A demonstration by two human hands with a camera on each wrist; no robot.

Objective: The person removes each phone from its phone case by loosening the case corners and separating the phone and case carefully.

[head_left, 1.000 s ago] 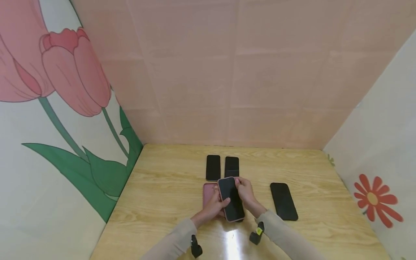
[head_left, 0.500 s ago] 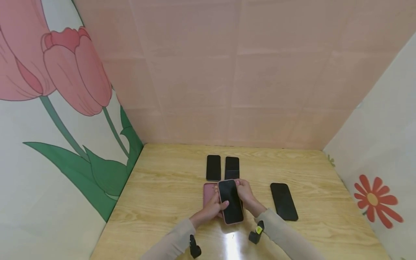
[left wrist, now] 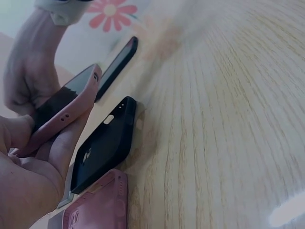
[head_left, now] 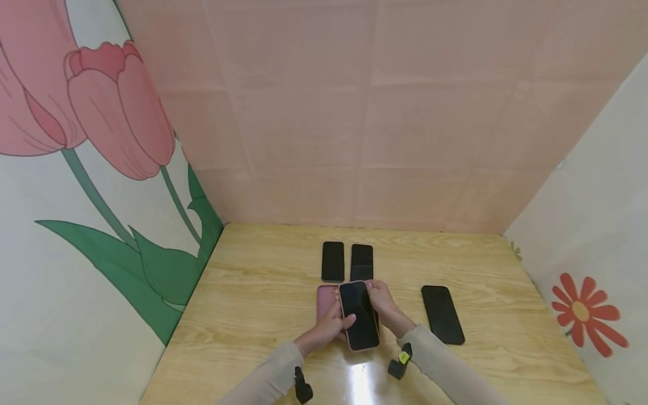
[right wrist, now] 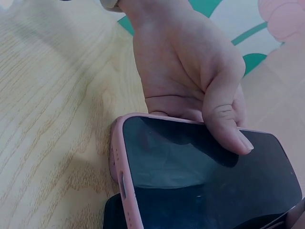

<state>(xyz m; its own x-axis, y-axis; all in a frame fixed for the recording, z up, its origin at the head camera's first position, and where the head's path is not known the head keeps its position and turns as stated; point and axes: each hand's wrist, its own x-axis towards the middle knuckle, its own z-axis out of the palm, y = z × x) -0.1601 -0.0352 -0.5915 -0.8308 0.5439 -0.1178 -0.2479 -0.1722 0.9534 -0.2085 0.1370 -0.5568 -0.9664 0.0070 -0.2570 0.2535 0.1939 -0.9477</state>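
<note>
A smartphone [head_left: 360, 320] with a dark screen sits in a pink phone case [left wrist: 71, 110], held above the table. My left hand [head_left: 328, 325] grips it from the left, its thumb [right wrist: 226, 129] lying on the screen in the right wrist view. At the phone's upper right corner my right hand [head_left: 383, 304] pinches the edge; its fingertips are partly hidden. Beneath, a second pink case [head_left: 325, 301] lies on the table, partly covered by my left hand. A black phone case [left wrist: 107, 143] lies beside it, mostly hidden by the phone in the head view.
Two black phones, one on the left [head_left: 332, 261] and one on the right [head_left: 361, 260], lie behind my hands. Another dark phone [head_left: 442, 314] lies to the right. The wooden table [head_left: 253, 292] meets a pink wall [head_left: 304, 140] at the back.
The phone in its pink case has shifted slightly toward me and stands a little straighter. Both hands keep hold of it. The things on the table have not moved.
</note>
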